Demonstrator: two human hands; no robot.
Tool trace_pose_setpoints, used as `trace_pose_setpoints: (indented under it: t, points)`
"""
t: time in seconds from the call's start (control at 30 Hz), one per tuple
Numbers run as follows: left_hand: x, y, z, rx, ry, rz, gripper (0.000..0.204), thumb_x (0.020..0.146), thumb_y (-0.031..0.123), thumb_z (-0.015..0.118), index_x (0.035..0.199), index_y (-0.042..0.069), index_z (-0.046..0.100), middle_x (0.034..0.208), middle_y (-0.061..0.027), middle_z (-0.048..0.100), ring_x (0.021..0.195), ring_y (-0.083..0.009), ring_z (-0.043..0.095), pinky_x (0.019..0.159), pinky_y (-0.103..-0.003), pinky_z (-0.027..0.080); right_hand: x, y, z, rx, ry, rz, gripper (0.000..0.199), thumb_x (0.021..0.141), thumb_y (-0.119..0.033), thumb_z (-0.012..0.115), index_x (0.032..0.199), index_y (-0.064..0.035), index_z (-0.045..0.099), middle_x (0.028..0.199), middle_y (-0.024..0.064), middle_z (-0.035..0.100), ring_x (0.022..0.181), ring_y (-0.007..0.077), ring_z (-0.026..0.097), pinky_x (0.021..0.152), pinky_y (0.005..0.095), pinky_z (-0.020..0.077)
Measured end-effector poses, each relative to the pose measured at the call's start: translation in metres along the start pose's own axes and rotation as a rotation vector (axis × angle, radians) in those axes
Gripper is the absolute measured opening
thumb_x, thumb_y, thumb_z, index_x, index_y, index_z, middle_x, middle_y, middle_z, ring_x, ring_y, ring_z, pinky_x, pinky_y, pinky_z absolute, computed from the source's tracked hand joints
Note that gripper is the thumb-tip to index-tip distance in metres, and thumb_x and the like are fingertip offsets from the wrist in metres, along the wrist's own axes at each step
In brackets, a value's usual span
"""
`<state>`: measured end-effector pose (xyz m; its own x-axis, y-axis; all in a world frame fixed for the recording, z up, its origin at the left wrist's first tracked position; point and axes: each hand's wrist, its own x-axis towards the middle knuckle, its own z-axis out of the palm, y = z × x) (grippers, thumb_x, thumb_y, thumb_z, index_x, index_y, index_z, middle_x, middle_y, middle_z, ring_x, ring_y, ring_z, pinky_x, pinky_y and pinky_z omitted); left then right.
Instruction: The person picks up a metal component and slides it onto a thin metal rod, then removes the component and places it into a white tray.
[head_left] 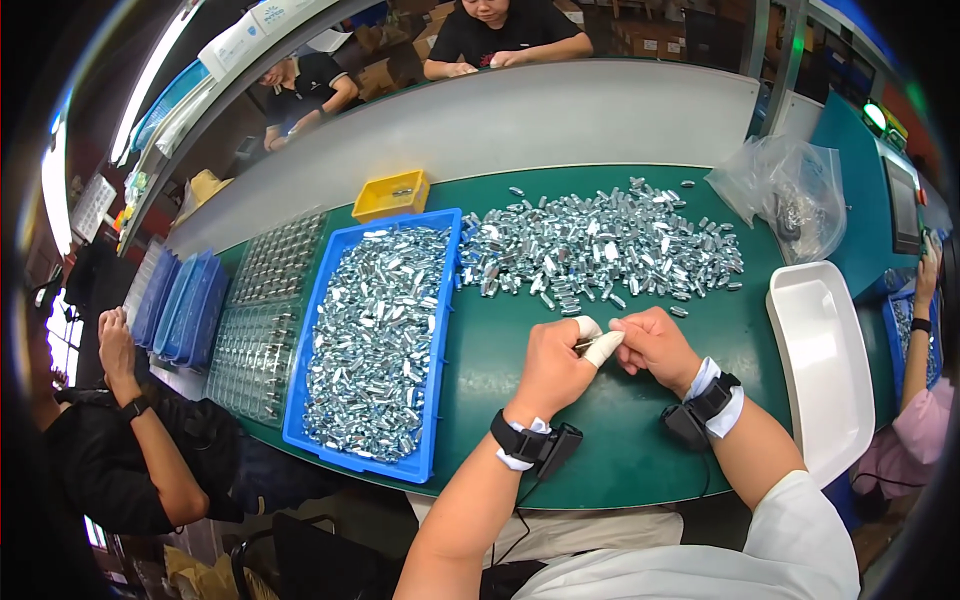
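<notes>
Green table (500, 350): blue tray (440, 330) of metal parts (375, 340)

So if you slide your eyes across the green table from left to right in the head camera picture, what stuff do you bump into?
Stacked blue trays → clear grid trays → blue bin of shiny metal pieces → loose pile of metal pieces → clear plastic bag → white tray.

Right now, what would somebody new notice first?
Probably the shiny silver metal pieces heaped on the green table, with more filling the blue tray to their left. In front, the left hand and right hand meet, pinching one small piece between white-covered fingertips.
</notes>
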<state>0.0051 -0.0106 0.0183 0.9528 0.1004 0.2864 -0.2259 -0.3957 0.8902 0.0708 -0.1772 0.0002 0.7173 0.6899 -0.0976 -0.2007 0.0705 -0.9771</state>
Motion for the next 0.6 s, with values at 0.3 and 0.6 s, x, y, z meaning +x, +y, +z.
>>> trace_pose_setpoints:
  t: [0.3, 0.6]
  points:
    - [0.002, 0.002, 0.013, -0.205, 0.246, -0.044, 0.022, 0.083, 0.016, 0.073, 0.071, 0.001, 0.064, 0.057, -0.0004, 0.058, 0.052, -0.0038, 0.049, 0.046, -0.023, 0.037, 0.002, 0.003, 0.007, 0.021, 0.054, -0.019, 0.042, 0.098, -0.027, 0.051, 0.064, -0.0025, 0.056, 0.050, -0.0013, 0.045, 0.043, 0.0069, 0.042, 0.043, 0.0225, 0.0341]
    - [0.009, -0.019, -0.023, -0.100, 0.174, -0.249, 0.016, 0.091, 0.018, 0.065, 0.084, 0.004, 0.065, 0.072, 0.0002, 0.062, 0.059, -0.0034, 0.049, 0.049, -0.021, 0.036, 0.003, 0.009, 0.013, -0.143, 0.152, -0.142, 0.042, 0.099, -0.027, 0.049, 0.065, -0.0030, 0.055, 0.051, -0.0011, 0.046, 0.047, 0.0073, 0.045, 0.045, 0.0225, 0.0342]
